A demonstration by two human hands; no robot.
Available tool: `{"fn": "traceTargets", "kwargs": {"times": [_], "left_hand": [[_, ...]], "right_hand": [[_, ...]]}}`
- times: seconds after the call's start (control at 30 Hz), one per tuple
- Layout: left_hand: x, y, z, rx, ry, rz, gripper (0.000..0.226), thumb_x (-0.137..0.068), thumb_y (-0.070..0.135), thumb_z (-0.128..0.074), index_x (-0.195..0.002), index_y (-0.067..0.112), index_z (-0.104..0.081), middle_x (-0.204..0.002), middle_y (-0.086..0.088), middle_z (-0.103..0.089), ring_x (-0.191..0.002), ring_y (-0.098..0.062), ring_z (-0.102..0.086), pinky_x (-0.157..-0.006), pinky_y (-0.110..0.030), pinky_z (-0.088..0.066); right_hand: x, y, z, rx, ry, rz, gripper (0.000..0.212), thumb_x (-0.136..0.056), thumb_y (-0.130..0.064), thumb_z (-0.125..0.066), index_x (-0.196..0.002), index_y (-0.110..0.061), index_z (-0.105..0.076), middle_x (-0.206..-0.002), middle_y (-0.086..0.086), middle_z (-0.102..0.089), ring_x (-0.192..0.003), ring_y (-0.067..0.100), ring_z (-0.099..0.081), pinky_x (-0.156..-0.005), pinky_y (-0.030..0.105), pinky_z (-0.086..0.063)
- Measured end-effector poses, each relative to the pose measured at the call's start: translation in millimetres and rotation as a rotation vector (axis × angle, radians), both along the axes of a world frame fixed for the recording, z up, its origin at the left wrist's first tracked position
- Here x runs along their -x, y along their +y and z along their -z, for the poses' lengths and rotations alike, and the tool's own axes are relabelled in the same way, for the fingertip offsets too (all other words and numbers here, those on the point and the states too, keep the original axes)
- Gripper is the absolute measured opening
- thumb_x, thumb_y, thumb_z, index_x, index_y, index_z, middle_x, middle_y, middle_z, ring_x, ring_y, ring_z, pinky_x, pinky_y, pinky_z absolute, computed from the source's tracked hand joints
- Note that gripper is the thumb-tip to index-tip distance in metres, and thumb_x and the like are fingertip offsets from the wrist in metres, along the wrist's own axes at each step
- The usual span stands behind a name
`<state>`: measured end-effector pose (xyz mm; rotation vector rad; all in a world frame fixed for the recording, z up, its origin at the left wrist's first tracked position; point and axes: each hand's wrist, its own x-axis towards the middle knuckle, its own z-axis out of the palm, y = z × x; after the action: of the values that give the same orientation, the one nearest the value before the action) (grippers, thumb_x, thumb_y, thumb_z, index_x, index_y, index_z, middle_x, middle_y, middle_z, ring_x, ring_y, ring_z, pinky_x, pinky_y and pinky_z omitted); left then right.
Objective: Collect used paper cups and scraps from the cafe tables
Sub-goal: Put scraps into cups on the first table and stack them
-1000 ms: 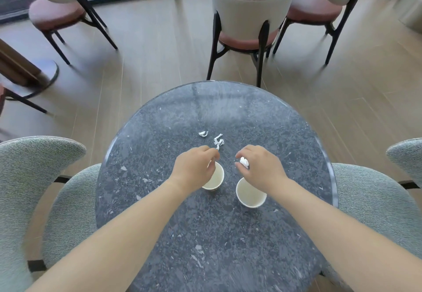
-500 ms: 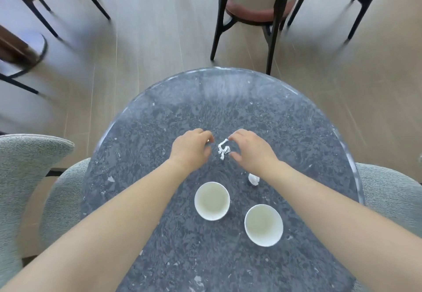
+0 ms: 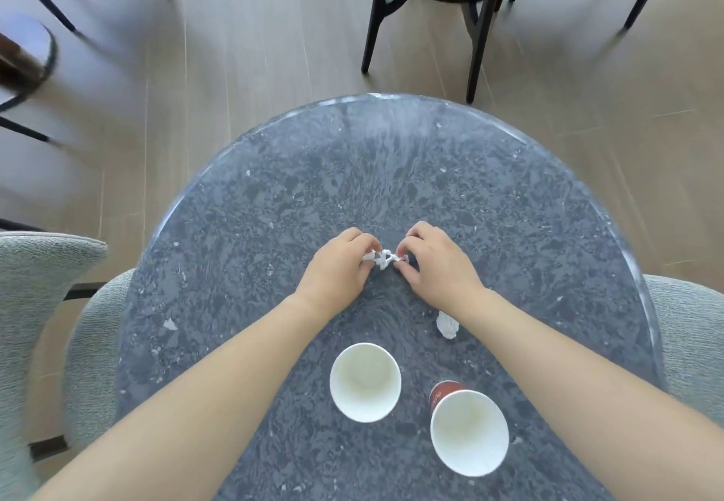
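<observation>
On table (image 3: pixel 274 206), two cups (image 3: pixel 365 382) (image 3: pixel 469 432), one wad (image 3: pixel 447 325), two hands (image 3: pixel 337 269) (image 3: pixel 435 265) pinching scraps (image 3: pixel 384 258)

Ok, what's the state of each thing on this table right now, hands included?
Left hand: pinching the paper scraps.
Right hand: pinching the same scraps from the other side.
Crumpled scrap: lying loose, untouched, beside the right wrist.
Left cup: upright, empty.
Right cup: upright, empty.
</observation>
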<state>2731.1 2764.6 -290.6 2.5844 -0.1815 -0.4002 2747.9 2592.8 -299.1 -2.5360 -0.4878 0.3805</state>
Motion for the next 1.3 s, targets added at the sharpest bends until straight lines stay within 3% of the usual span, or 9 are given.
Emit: {"fn": "traceTargets", "kwargs": {"times": [0.1,0.23,0.4,0.7,0.77,0.83,0.93,1.13,1.3], "left_hand": [[0.3,-6.9,-1.3,0.055,0.012,0.037,0.026,-0.087,0.016,-0.059,-0.112,0.019,-0.057,-0.11,0.002,-0.056,-0.095,-0.015,-0.056,-0.074,-0.019,-0.038],[2.4,-17.1,-3.1,0.062,0.078,0.095,0.04,-0.083,0.019,-0.064,-0.121,0.018,-0.052,-0.118,0.001,-0.052,-0.096,-0.018,-0.056,-0.08,-0.024,-0.04],[7.7,-25.5,-0.7,-0.019,0.069,0.057,0.018,-0.09,0.02,-0.054,-0.105,0.015,-0.061,-0.104,-0.003,-0.059,-0.097,-0.022,-0.055,-0.074,-0.022,-0.031],[20.6,-13.2,-25.2,-0.028,0.015,0.0,0.013,-0.086,0.017,-0.053,-0.095,0.019,-0.063,-0.091,0.003,-0.058,-0.086,-0.02,-0.055,-0.07,-0.024,-0.032],[26.5,-11.4,-31.9,-0.017,-0.015,-0.023,0.011,-0.086,0.018,-0.054,-0.093,0.02,-0.063,-0.087,0.004,-0.057,-0.082,-0.018,-0.055,-0.068,-0.025,-0.034],[33.4,-9.7,-35.8,-0.022,-0.021,-0.032,0.011,-0.086,0.018,-0.055,-0.093,0.021,-0.063,-0.088,0.004,-0.057,-0.082,-0.017,-0.055,-0.067,-0.027,-0.038],[40.7,-7.3,-37.0,-0.045,0.022,-0.001,0.013,-0.088,0.021,-0.055,-0.097,0.022,-0.065,-0.097,0.003,-0.06,-0.089,-0.017,-0.057,-0.075,-0.032,-0.046],[39.5,-5.5,-28.2,-0.068,0.099,0.058,0.015,-0.09,0.026,-0.057,-0.101,0.021,-0.066,-0.11,0.002,-0.058,-0.098,-0.018,-0.057,-0.082,-0.035,-0.048],[40.1,-0.2,-21.3,-0.086,0.168,0.175,0.014,-0.087,0.026,-0.061,-0.098,0.022,-0.068,-0.111,0.002,-0.056,-0.089,-0.019,-0.057,-0.081,-0.035,-0.048]], "right_hand": [[3.7,-6.0,-0.6,-0.014,0.001,0.031,0.013,-0.086,-0.022,-0.06,-0.089,-0.01,-0.062,-0.097,0.004,-0.054,-0.087,0.022,-0.049,-0.07,0.035,-0.046],[12.7,-11.8,-0.7,-0.026,0.029,0.058,0.012,-0.084,-0.021,-0.063,-0.088,-0.01,-0.063,-0.096,0.004,-0.055,-0.089,0.023,-0.051,-0.073,0.034,-0.045],[27.0,-20.8,-1.6,-0.053,0.062,0.114,0.018,-0.082,-0.021,-0.066,-0.096,-0.011,-0.064,-0.097,0.004,-0.057,-0.091,0.023,-0.053,-0.077,0.03,-0.042],[56.0,-48.3,-16.7,0.083,0.147,0.077,0.05,-0.076,-0.04,-0.069,-0.119,-0.024,-0.051,-0.115,-0.005,-0.049,-0.106,0.016,-0.046,-0.082,0.036,-0.048],[62.2,-50.7,-17.4,0.096,0.198,0.056,0.049,-0.075,-0.035,-0.071,-0.118,-0.022,-0.052,-0.115,-0.004,-0.047,-0.107,0.017,-0.045,-0.085,0.036,-0.047],[65.9,-50.4,-17.6,0.087,0.216,0.04,0.034,-0.078,-0.022,-0.067,-0.111,-0.018,-0.057,-0.112,0.001,-0.048,-0.104,0.022,-0.049,-0.086,0.033,-0.044],[67.3,-49.0,-18.2,0.055,0.191,0.058,0.022,-0.08,-0.013,-0.063,-0.101,-0.016,-0.059,-0.107,0.003,-0.051,-0.099,0.026,-0.053,-0.084,0.034,-0.043],[68.5,-53.9,-16.3,-0.01,0.09,0.045,0.042,-0.075,-0.018,-0.072,-0.113,-0.018,-0.056,-0.117,-0.002,-0.053,-0.102,0.021,-0.05,-0.084,0.036,-0.046],[69.0,-57.7,-10.1,0.001,0.106,0.045,0.04,-0.076,-0.017,-0.07,-0.113,-0.018,-0.056,-0.115,-0.003,-0.054,-0.102,0.021,-0.05,-0.085,0.035,-0.046]]}}
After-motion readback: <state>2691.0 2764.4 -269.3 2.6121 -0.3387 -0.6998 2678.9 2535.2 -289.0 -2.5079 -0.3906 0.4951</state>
